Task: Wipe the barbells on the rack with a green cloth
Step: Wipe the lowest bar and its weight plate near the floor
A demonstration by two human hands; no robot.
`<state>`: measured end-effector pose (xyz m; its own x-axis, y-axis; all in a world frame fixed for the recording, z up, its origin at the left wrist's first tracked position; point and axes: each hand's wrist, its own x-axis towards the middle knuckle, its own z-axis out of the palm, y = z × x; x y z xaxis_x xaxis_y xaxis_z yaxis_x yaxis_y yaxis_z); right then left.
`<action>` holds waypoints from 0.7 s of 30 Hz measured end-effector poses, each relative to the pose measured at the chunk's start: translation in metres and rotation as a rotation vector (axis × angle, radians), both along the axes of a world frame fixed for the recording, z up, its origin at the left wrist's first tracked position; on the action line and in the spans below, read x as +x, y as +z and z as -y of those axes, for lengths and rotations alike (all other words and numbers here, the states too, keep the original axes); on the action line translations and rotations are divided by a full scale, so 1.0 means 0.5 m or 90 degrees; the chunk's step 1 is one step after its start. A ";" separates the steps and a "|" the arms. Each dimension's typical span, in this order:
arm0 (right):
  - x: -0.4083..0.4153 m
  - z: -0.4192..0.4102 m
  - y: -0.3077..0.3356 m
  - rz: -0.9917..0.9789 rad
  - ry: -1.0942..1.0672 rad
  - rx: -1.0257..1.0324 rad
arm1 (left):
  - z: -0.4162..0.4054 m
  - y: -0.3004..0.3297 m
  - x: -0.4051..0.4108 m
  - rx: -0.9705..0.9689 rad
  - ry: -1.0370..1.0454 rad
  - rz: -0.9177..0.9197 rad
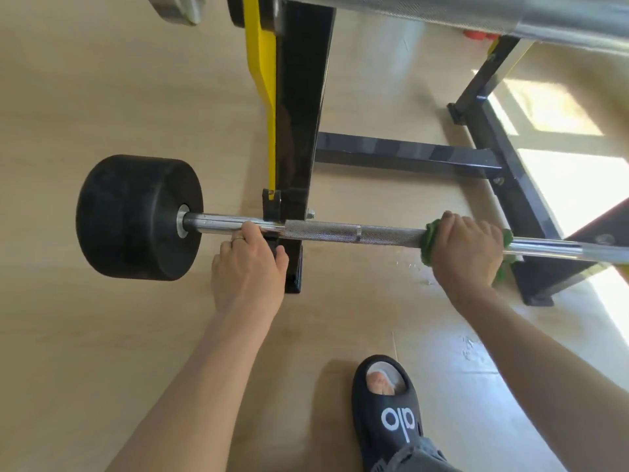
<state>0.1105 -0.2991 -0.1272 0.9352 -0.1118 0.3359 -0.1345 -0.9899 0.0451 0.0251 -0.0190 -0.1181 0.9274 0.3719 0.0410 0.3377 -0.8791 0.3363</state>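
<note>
Right fingers (452, 218): curled over the top of the bar, closed tight around a green cloth (429, 240) that is wrapped on the shaft; green folds show at both sides of the fist.
Right hand (468, 248): knuckles up, clamped on the cloth and bar together, about midway between the rack's two side frames.
Left fingers (250, 229): bent, their tips touching the smooth part of the shaft just where it crosses the near upright; a ring shows on one finger. Whether they wrap fully around the bar cannot be told.
Left hand (248, 267): loosely cupped below the bar, thumb reaching toward the foot of the upright, holding nothing of its own.
Barbell (340, 231): lies level across the lowest cradle of the rack, chrome at the ends, knurled between the two hands; it runs out past the right edge of the frame.
Weight (136, 218): thick black cylinder fixed at the bar's left end, outside the rack's left side, hanging clear above the floor.
Rack (299, 107): black steel frame with a yellow strip along the upright's left edge, a cross brace low at the back, and its feet on the floor.
Upper barbell (476, 17): a second bar resting higher on the rack, crossing the top right corner.
Floor (102, 335): pale wood boards, sunlit patches at the right.
Slipper (388, 410): black, open-toed, on the person's foot near the bottom edge.
</note>
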 end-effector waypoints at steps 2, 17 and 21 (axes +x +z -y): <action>-0.014 -0.101 -0.004 -0.001 0.065 -0.007 | 0.007 -0.001 0.001 -0.021 0.015 0.004; -0.014 -0.068 -0.009 -0.007 -0.032 0.093 | -0.019 0.000 -0.004 -0.089 -0.045 -0.005; -0.045 -0.236 -0.005 -0.059 0.127 0.110 | -0.018 0.008 0.002 -0.138 -0.044 -0.041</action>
<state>0.0882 -0.1810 -0.1297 0.9703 0.0293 0.2399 0.0603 -0.9906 -0.1230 0.0260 -0.0099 -0.1140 0.9491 0.3009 -0.0927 0.3058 -0.8108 0.4991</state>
